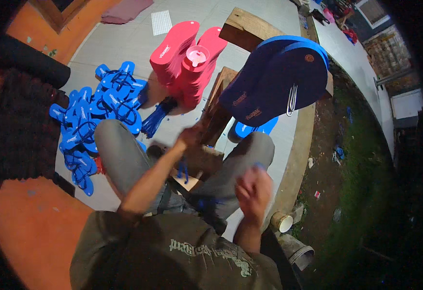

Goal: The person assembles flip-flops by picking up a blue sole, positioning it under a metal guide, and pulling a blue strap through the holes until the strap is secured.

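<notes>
I sit on the floor with a small wooden block (206, 162) between my knees. My left hand (189, 137) is blurred, stretched forward over the block near a wooden stand (218, 108); whether it holds anything I cannot tell. My right hand (253, 188) is a raised fist over my right thigh, blurred, with a bit of blue at its top. A blue strap (182, 170) hangs by the block. A stack of dark navy sandal soles (274, 82) with a metal hook tool (291, 99) lies on a wooden beam (243, 29).
A heap of finished blue sandals (95, 116) lies at my left, with a bundle of blue straps (155, 118) beside it. Stacks of red soles (185, 58) with a pink cup (197, 55) stand ahead. A paper cup (284, 222) sits by the floor's edge at right.
</notes>
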Available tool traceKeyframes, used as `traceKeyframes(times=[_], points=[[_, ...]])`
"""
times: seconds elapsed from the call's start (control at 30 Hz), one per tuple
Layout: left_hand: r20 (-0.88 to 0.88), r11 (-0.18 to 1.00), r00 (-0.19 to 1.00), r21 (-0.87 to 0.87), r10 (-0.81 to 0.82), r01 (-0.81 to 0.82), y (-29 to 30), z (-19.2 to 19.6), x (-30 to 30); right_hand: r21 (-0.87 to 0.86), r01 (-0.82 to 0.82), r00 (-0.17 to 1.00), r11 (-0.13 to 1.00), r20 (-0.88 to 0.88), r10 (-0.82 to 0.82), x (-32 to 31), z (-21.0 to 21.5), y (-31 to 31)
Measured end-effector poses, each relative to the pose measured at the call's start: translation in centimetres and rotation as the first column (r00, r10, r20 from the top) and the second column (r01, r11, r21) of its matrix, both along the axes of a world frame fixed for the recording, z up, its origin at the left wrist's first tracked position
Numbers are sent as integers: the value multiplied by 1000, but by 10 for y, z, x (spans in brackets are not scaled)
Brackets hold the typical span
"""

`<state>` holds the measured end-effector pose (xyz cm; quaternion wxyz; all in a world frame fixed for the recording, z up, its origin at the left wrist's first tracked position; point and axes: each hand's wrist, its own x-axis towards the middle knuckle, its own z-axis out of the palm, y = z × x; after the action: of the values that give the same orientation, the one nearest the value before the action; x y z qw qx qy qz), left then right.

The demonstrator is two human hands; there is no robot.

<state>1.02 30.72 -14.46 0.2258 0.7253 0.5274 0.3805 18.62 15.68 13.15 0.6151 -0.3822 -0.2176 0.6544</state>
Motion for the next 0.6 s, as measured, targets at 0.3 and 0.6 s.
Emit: traceKeyframes(times=[0.3,0.6], points=[[350,856,880,-290,-321,427,-36,94,-5,-77,-61,998,995,-25,59,-29,-82,99],[271,925,933,-228,-239,303,-51,196,-21,18,-55,609,998,793,19,-65,-48,82]])
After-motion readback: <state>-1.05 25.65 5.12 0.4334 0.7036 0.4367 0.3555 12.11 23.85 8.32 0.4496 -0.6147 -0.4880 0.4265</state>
